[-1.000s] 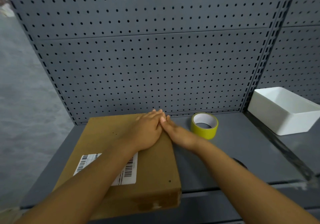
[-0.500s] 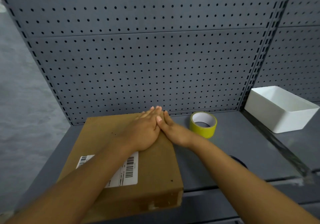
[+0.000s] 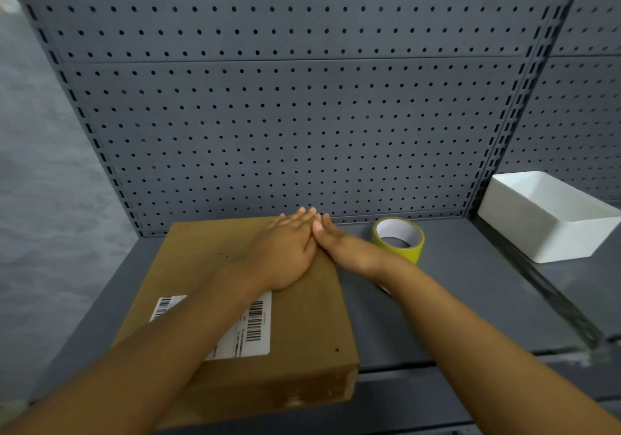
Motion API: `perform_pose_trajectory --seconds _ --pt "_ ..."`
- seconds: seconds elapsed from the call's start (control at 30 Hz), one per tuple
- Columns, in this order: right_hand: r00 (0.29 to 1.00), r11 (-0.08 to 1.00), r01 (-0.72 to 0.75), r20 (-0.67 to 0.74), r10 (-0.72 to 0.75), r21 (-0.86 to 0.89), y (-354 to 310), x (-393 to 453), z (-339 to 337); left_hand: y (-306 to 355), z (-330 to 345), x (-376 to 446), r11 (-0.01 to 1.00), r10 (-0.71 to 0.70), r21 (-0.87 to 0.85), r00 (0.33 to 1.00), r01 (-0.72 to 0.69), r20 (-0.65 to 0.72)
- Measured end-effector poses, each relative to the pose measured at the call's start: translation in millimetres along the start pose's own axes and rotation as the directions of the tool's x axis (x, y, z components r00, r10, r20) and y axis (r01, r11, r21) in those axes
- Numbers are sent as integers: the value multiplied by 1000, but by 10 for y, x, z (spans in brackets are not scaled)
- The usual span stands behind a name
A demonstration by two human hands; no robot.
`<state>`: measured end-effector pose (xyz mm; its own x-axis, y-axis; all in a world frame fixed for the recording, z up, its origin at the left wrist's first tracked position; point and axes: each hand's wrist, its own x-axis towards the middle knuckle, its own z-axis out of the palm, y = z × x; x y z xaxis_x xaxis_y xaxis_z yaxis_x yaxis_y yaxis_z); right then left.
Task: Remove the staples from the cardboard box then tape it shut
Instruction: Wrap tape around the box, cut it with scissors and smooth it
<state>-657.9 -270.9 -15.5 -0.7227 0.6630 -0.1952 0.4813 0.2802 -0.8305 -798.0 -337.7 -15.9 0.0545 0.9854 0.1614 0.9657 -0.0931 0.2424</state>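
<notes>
Lying at lower centre of the frame, the cardboard box [image 3: 235, 300] runs its long axis from the near edge toward the pegboard [image 3: 285, 115]. The left hand [image 3: 285, 253] rests flat and open on its far right corner, gripping nothing. The right hand [image 3: 342, 250], open and empty, touches that edge. The tape roll [image 3: 398, 240] sits just right, nearer the right hand.

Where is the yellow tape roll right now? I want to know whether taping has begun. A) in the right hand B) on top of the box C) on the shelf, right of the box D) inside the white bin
C: the yellow tape roll sits on the shelf right of the cardboard box, just beyond the right hand, which holds nothing.
</notes>
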Motion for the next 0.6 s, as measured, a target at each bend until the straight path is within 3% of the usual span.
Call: perform_pose_trajectory --seconds 0.07,0.17,0.27,0.37,0.47,0.6 --pt "998 996 -51 -25 53 79 23 0 -51 -5 -1 0 1000 8 25 1000 -8 -2" --pt "995 999 24 -100 -19 48 32 -12 72 2 -5 -16 995 40 93 999 -37 -28" --pt "1000 1000 -10 -11 10 -19 25 12 11 8 -8 -18 997 40 68 999 -40 1" --pt "999 999 7 -34 -5 52 29 33 5 3 -1 1 999 29 47 1000 -28 -13" --pt "1000 1000 20 5 -20 -18 50 42 14 7 -15 -1 1000 10 -6 1000 -10 1" --pt "1000 1000 6 -11 -6 20 27 22 -32 47 -16 -16 999 -21 23 999 22 -30"
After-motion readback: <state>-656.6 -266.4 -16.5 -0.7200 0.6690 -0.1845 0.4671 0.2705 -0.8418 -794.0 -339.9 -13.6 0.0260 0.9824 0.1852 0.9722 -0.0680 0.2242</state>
